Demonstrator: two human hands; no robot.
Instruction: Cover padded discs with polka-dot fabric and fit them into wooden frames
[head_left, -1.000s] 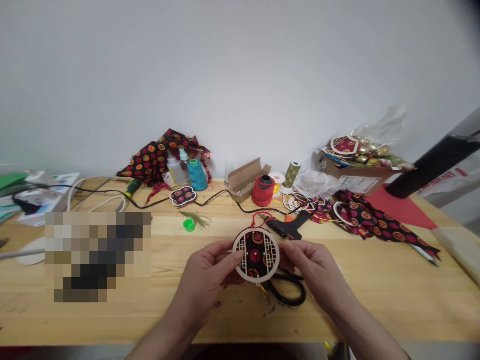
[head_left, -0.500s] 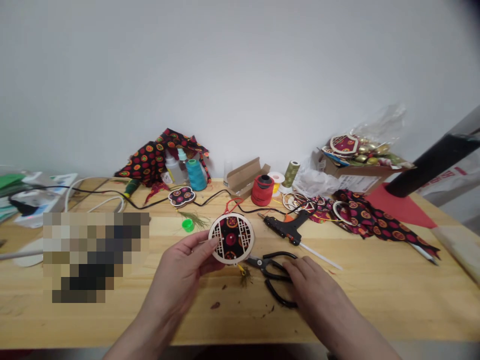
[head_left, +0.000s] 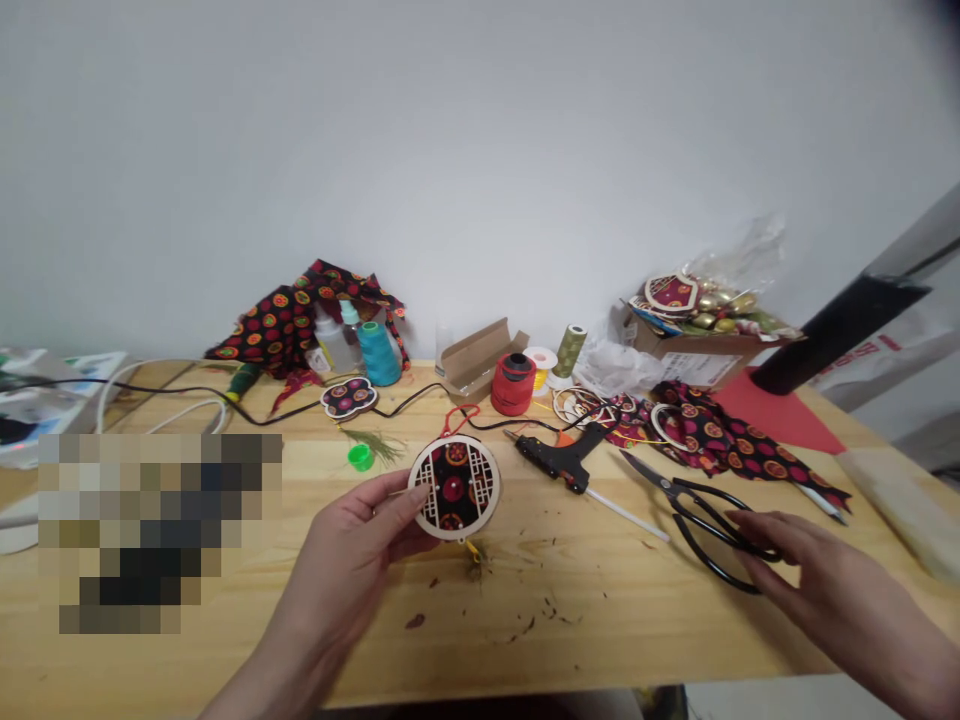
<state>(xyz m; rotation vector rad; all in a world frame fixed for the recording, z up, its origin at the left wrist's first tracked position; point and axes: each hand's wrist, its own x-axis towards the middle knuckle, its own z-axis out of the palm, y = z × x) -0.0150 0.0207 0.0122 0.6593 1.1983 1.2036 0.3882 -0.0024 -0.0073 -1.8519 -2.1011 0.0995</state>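
Between the thumb and fingers of my left hand point(head_left: 360, 540) is a round wooden ornament point(head_left: 454, 488) with lattice sides and dark patterned fabric. A red cord loop point(head_left: 459, 420) rises from its top, and a yellow-and-green tassel point(head_left: 472, 560) hangs below, partly out of sight behind it. My right hand point(head_left: 832, 575) grips the black handles of a pair of scissors point(head_left: 679, 492) at the right, blades pointing to the far left. Just beyond the blades lies a black glue gun point(head_left: 562, 462) with a white glue stick in it.
Along the wall stand patterned fabric point(head_left: 277, 315), a teal thread cone point(head_left: 380, 355), a red spool point(head_left: 513, 384) and a cardboard box point(head_left: 705, 350) of ornaments. A green cap point(head_left: 361, 457) and flower-shaped ornament point(head_left: 349, 398) lie left of centre. Dark scraps point(head_left: 532, 625) dot the wooden table point(head_left: 300, 660).
My right hand has moved the scissors to the right, away from the ornament. My left hand keeps its hold on the ornament. The view has shifted slightly.
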